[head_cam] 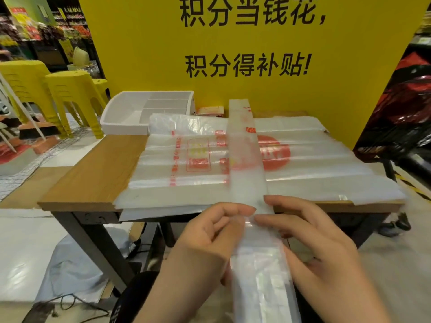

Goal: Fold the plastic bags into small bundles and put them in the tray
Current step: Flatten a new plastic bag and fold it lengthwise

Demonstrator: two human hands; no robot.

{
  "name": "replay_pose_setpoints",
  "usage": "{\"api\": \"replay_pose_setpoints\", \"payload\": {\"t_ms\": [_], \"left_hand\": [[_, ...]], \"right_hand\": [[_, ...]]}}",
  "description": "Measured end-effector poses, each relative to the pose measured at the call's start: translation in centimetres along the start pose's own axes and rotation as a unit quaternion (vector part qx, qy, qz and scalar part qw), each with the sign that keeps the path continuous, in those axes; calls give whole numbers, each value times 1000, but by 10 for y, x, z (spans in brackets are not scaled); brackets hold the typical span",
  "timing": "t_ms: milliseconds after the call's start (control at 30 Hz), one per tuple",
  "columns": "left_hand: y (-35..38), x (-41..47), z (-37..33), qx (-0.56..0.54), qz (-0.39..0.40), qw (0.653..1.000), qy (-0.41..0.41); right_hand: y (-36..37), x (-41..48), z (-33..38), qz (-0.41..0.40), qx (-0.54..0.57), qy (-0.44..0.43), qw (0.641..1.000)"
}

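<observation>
- The left hand (210, 231) and the right hand (317, 243) both pinch a long folded strip of translucent plastic bag (245, 159). Their fingertips close on it from either side, just at the table's near edge. Motion blur smears the fingers.
- Below the grip the strip hangs toward the person and is cut off by the bottom edge. Beyond the grip it lies straight across to the far side.
- Under the strip, a flat stack of clear plastic bags (326, 164) covers much of the wooden table (93, 173). Its red print is too blurred to read, and the strip half hides a round red mark.
- Far beyond the grip to the left sits a white divided plastic tray (123, 115), one corner overlapped by the stack.
- Farthest off, a yellow sign (140, 54) reads "积分当钱花," and "积分得补贴!", with the upper line clipped at the top.
</observation>
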State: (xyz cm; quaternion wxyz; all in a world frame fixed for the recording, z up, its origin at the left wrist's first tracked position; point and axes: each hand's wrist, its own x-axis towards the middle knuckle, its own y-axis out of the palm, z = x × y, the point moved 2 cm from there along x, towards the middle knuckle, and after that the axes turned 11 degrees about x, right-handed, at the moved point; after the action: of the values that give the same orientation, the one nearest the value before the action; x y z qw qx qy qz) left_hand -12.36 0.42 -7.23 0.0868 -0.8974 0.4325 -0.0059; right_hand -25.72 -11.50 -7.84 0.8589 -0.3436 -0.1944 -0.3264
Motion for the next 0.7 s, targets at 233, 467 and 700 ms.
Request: {"api": "replay_pose_setpoints", "payload": {"t_ms": [233,467,700], "left_hand": [[-15,-5,2,46,59,997,8],[-2,-4,6,24,-41,999,13],[11,-4,2,-5,-89,996,-20]], "right_hand": [[6,11,2,-41,156,89,983],[17,18,6,-98,219,170,956],[28,13,0,-155,140,224,952]]}}
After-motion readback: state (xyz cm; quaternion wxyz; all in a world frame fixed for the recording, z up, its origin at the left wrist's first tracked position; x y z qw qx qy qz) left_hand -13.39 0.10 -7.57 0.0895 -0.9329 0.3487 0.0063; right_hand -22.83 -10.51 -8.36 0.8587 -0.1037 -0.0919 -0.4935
